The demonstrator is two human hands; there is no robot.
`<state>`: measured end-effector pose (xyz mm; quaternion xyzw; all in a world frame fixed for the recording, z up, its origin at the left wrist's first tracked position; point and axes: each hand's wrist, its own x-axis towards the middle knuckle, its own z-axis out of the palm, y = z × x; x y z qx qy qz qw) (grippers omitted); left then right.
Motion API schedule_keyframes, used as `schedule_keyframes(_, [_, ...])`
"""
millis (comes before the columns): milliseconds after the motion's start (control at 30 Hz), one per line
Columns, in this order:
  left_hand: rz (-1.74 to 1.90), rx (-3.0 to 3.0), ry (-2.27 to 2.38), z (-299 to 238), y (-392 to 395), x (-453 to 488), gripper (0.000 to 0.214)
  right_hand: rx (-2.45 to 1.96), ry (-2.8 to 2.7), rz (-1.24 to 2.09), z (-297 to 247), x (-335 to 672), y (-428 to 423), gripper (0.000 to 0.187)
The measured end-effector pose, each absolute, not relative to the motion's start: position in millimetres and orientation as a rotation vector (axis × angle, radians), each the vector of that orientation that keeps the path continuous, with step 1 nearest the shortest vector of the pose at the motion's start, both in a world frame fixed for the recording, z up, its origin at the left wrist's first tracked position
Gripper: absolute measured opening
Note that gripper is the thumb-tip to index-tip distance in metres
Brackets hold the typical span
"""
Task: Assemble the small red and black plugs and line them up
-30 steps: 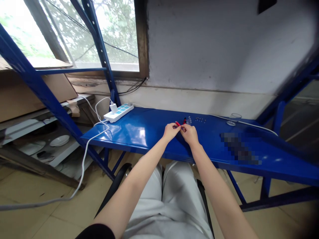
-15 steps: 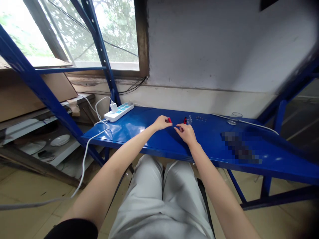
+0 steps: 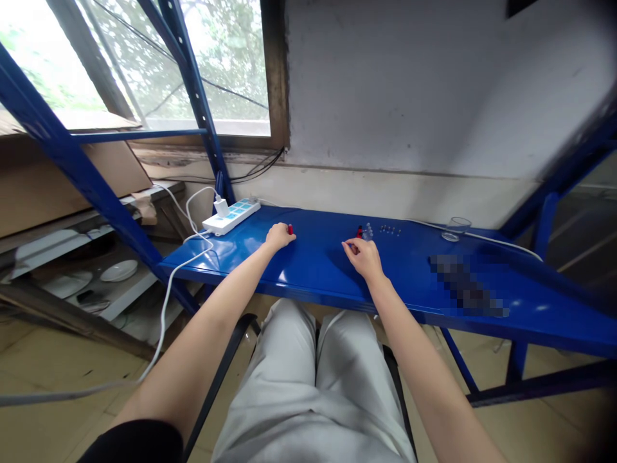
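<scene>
My left hand [image 3: 278, 236] rests on the blue metal shelf [image 3: 318, 263], fingers curled round a small red piece [image 3: 290, 229] that pokes out past them. My right hand [image 3: 365, 256] sits to the right of it on the shelf, fingers drawn together in a pinch; what they hold, if anything, is too small to make out. Just beyond the right hand lie a red and black part [image 3: 358, 231], a small clear part [image 3: 369, 231] and a row of tiny dark pieces [image 3: 389, 229].
A white power strip [image 3: 231, 217] with a plugged charger and white cable lies at the shelf's left rear. A clear glass dish [image 3: 455, 227] stands at the right rear, by a white cable [image 3: 501, 243]. Blue rack posts [image 3: 72, 161] rise on the left. My legs are under the shelf.
My hands, together over the red piece one second ago, have parted. The left hand has carried the red piece leftward along the shelf toward the power strip. The right hand has barely moved.
</scene>
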<state>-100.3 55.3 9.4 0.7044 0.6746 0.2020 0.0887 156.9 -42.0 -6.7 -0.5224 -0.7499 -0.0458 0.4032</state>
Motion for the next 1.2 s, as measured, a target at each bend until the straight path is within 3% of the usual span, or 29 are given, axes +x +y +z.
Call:
schedule_keyframes(433, [0.683,1.987,2.052,2.3,52.6,-92.9,0.013,-1.409,-1.676,-0.210,-6.6,163.7,-41.0,0.037])
schedule_keyframes(567, [0.733,1.944,2.035,-2.4,49.7,-92.7,0.024,-1.481,-1.485,-0.230,-6.1,170.4,-40.7,0.037])
schedule_keyframes(733, [1.229,1.963,1.988,-7.1,29.4,-80.6,0.063,-1.678,-1.249,-0.157,-8.0,177.9,-34.6,0.038])
schedule_keyframes(867, [1.598,2.128,1.710,-4.1,4.6,-56.4,0.057,-1.895,-1.207,-0.072,-13.5,180.2,-29.2,0.028])
schedule_keyframes(1067, [1.403,2.585,1.139,4.6,-19.1,-2.1,0.049,-2.000,-1.321,-0.090,-20.4,177.6,-29.5,0.022])
schedule_keyframes(1200, [1.149,2.648,1.036,-0.4,-18.6,34.8,0.054,-2.051,-1.371,-0.119,-20.6,176.3,-29.4,0.025])
